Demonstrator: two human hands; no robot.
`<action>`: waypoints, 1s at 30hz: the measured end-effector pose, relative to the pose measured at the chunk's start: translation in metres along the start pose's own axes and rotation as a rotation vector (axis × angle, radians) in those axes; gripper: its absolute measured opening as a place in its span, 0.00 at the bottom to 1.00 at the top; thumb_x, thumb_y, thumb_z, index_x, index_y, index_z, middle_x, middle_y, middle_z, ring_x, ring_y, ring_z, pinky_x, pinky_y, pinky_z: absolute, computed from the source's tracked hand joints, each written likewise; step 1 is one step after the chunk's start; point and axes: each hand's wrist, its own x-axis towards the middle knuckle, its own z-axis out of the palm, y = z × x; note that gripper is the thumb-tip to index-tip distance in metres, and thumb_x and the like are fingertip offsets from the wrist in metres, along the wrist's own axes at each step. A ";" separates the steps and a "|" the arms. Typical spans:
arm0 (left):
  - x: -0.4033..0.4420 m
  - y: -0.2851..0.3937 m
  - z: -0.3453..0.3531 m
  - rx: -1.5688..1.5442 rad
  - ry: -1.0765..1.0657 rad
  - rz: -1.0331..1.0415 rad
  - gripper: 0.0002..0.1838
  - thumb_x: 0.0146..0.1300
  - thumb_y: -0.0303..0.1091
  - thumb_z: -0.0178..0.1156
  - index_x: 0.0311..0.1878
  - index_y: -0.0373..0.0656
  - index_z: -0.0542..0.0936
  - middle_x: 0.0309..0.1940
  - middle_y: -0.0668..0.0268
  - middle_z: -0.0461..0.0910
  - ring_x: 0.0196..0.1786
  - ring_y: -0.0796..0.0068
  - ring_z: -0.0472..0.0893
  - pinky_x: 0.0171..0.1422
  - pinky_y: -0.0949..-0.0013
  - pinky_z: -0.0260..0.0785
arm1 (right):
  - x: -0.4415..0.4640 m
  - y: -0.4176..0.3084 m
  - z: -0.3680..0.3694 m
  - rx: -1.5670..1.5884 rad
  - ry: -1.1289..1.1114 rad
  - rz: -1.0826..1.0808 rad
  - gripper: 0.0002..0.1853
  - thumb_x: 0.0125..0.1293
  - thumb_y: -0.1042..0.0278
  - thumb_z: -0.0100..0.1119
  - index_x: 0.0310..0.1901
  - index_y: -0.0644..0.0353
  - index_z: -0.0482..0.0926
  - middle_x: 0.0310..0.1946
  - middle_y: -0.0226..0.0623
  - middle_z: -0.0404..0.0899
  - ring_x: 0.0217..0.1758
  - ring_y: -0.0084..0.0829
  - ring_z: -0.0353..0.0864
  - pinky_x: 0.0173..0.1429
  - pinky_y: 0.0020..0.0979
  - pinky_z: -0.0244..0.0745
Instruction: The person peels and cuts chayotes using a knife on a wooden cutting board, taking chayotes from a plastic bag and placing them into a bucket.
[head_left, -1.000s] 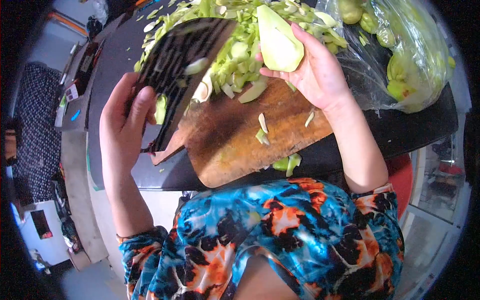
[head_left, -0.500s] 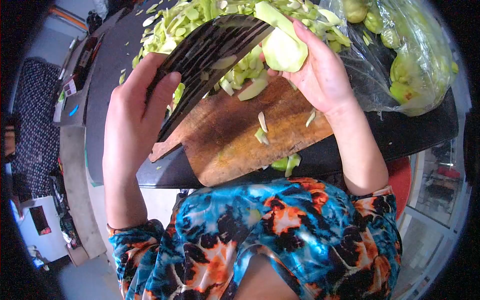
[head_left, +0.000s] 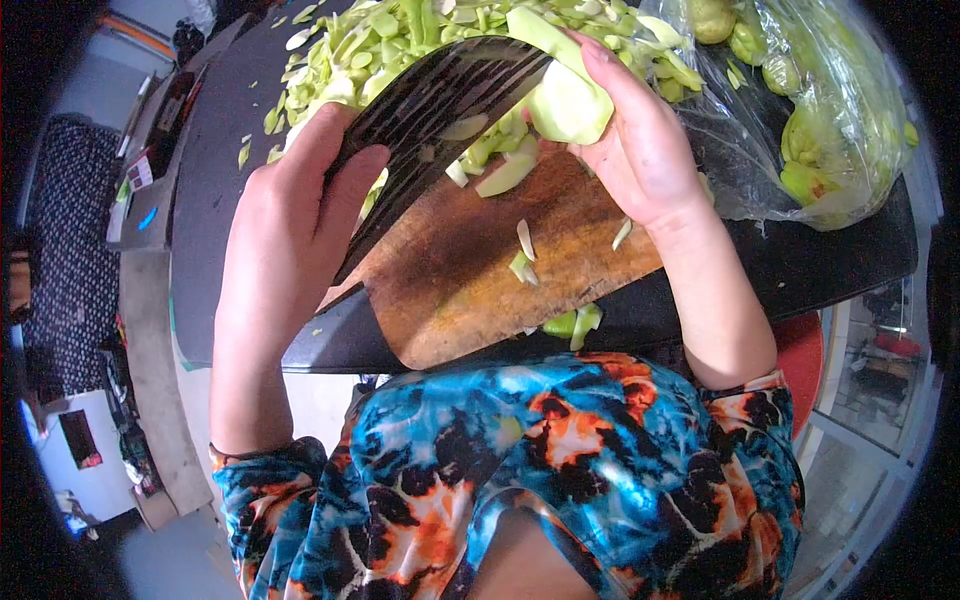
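Note:
My left hand (head_left: 295, 215) is wrapped round the near end of a wide dark blade (head_left: 425, 125), which is tilted up to the right. A pale slice clings to its face. Its upper edge lies against a peeled pale-green fruit (head_left: 570, 105), held in my right hand (head_left: 645, 150) with the cut face toward me. Beneath both is a wooden cutting board (head_left: 490, 265) with a few small slivers (head_left: 525, 240) on it. A large heap of green slices (head_left: 370, 45) lies behind the blade and partly on the board. The blade's handle is hidden.
At the right of the black table (head_left: 225, 220) is a clear plastic bag (head_left: 850, 120) with several green fruits. Green scraps (head_left: 575, 325) lie by the board's near edge. A red round seat (head_left: 810, 370) is partly visible below the table at the right.
My left hand has moved right and the blade has swung up to the right, from apart to against the fruit. My right hand has barely moved and keeps its hold.

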 end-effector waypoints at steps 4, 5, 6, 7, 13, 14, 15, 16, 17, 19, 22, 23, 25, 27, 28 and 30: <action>0.001 -0.003 -0.001 -0.148 -0.055 -0.076 0.10 0.68 0.33 0.56 0.46 0.37 0.75 0.22 0.60 0.70 0.25 0.73 0.69 0.32 0.69 0.64 | 0.001 0.000 -0.005 -0.078 -0.031 -0.051 0.25 0.74 0.54 0.45 0.66 0.61 0.66 0.58 0.34 0.75 0.56 0.27 0.78 0.57 0.32 0.75; 0.001 -0.002 -0.004 -0.157 -0.075 -0.101 0.10 0.69 0.33 0.56 0.46 0.36 0.75 0.22 0.62 0.70 0.26 0.76 0.68 0.32 0.70 0.63 | 0.002 -0.002 -0.005 -0.118 -0.041 -0.049 0.26 0.74 0.54 0.45 0.66 0.61 0.65 0.58 0.35 0.75 0.54 0.28 0.79 0.55 0.32 0.76; 0.002 -0.001 -0.008 -0.166 -0.096 -0.126 0.10 0.69 0.33 0.56 0.47 0.36 0.75 0.23 0.65 0.69 0.27 0.79 0.67 0.32 0.72 0.63 | 0.002 -0.004 -0.005 -0.159 -0.051 -0.047 0.26 0.74 0.53 0.45 0.66 0.62 0.65 0.58 0.35 0.75 0.53 0.29 0.80 0.54 0.32 0.77; 0.003 0.000 -0.012 -0.175 -0.116 -0.151 0.11 0.69 0.33 0.55 0.47 0.35 0.75 0.23 0.67 0.69 0.28 0.82 0.66 0.32 0.73 0.62 | 0.003 -0.007 -0.005 -0.200 -0.061 -0.046 0.27 0.74 0.52 0.45 0.67 0.62 0.64 0.57 0.35 0.75 0.52 0.29 0.80 0.52 0.32 0.78; 0.004 -0.003 -0.024 -0.198 -0.188 -0.103 0.10 0.70 0.35 0.55 0.45 0.36 0.75 0.23 0.70 0.68 0.28 0.84 0.65 0.32 0.74 0.60 | 0.001 -0.015 -0.013 -0.241 -0.314 0.139 0.32 0.73 0.44 0.44 0.67 0.62 0.62 0.52 0.39 0.77 0.39 0.34 0.84 0.37 0.32 0.79; 0.004 -0.002 -0.026 -0.189 -0.221 -0.105 0.10 0.70 0.35 0.55 0.45 0.36 0.74 0.23 0.70 0.67 0.28 0.84 0.65 0.31 0.74 0.60 | 0.001 -0.013 -0.011 -0.225 -0.277 0.129 0.32 0.73 0.43 0.43 0.67 0.62 0.62 0.51 0.40 0.77 0.38 0.34 0.83 0.36 0.31 0.79; 0.004 -0.002 -0.025 -0.209 -0.228 -0.141 0.10 0.70 0.35 0.55 0.44 0.37 0.74 0.22 0.71 0.67 0.28 0.84 0.65 0.31 0.74 0.60 | 0.000 -0.010 -0.007 -0.209 -0.239 0.120 0.32 0.73 0.42 0.42 0.67 0.62 0.62 0.50 0.40 0.77 0.37 0.34 0.83 0.35 0.31 0.79; 0.003 -0.002 -0.025 -0.229 -0.235 -0.176 0.10 0.71 0.36 0.55 0.43 0.37 0.73 0.22 0.71 0.66 0.28 0.84 0.64 0.31 0.74 0.60 | -0.001 -0.007 -0.004 -0.192 -0.200 0.111 0.33 0.73 0.41 0.41 0.67 0.61 0.63 0.49 0.40 0.78 0.36 0.33 0.83 0.34 0.30 0.79; 0.003 -0.001 -0.024 -0.249 -0.242 -0.211 0.10 0.71 0.36 0.54 0.42 0.37 0.73 0.22 0.71 0.66 0.28 0.84 0.64 0.31 0.73 0.60 | -0.003 -0.008 -0.001 -0.196 -0.184 0.087 0.32 0.73 0.41 0.41 0.65 0.61 0.65 0.45 0.39 0.79 0.35 0.32 0.83 0.33 0.30 0.79; 0.003 -0.002 -0.020 -0.254 -0.235 -0.159 0.11 0.71 0.37 0.53 0.41 0.37 0.72 0.21 0.71 0.64 0.27 0.83 0.63 0.31 0.73 0.60 | -0.003 -0.007 -0.004 -0.205 -0.193 0.061 0.30 0.73 0.42 0.42 0.64 0.60 0.68 0.43 0.37 0.79 0.34 0.31 0.83 0.33 0.30 0.79; 0.001 0.002 -0.015 -0.244 -0.247 -0.145 0.11 0.72 0.37 0.52 0.39 0.38 0.70 0.20 0.70 0.63 0.26 0.83 0.62 0.30 0.72 0.59 | -0.006 0.000 0.002 -0.133 -0.100 -0.053 0.24 0.73 0.48 0.46 0.55 0.62 0.75 0.41 0.35 0.81 0.35 0.27 0.82 0.36 0.29 0.79; 0.001 0.003 -0.014 -0.238 -0.254 -0.151 0.11 0.72 0.37 0.52 0.38 0.38 0.69 0.20 0.70 0.62 0.26 0.83 0.62 0.30 0.72 0.59 | -0.006 0.003 0.006 -0.095 -0.052 -0.103 0.22 0.72 0.51 0.48 0.51 0.63 0.78 0.40 0.35 0.81 0.35 0.25 0.81 0.38 0.29 0.79; 0.002 0.000 -0.010 -0.227 -0.250 -0.106 0.11 0.72 0.37 0.52 0.37 0.39 0.69 0.20 0.69 0.62 0.26 0.82 0.62 0.30 0.72 0.59 | -0.001 0.013 0.005 -0.144 0.091 -0.204 0.21 0.72 0.53 0.48 0.50 0.65 0.78 0.41 0.33 0.81 0.40 0.23 0.79 0.45 0.27 0.75; 0.002 -0.002 -0.006 -0.237 -0.261 -0.123 0.11 0.72 0.37 0.52 0.46 0.37 0.68 0.22 0.70 0.64 0.25 0.85 0.63 0.28 0.75 0.58 | 0.000 0.016 0.002 -0.196 0.165 -0.272 0.22 0.73 0.54 0.47 0.53 0.66 0.76 0.45 0.34 0.80 0.47 0.23 0.78 0.52 0.28 0.73; 0.002 -0.002 -0.004 -0.253 -0.272 -0.164 0.16 0.73 0.37 0.52 0.55 0.36 0.68 0.24 0.73 0.66 0.25 0.87 0.63 0.27 0.78 0.57 | 0.000 0.015 0.000 -0.224 0.166 -0.290 0.23 0.73 0.54 0.46 0.56 0.66 0.74 0.49 0.36 0.79 0.51 0.25 0.78 0.56 0.29 0.72; 0.001 -0.002 -0.001 -0.272 -0.280 -0.202 0.22 0.73 0.37 0.52 0.64 0.34 0.68 0.26 0.75 0.68 0.25 0.89 0.64 0.26 0.81 0.55 | -0.001 0.015 0.000 -0.238 0.164 -0.344 0.23 0.73 0.55 0.46 0.57 0.67 0.74 0.50 0.36 0.79 0.53 0.25 0.77 0.58 0.29 0.71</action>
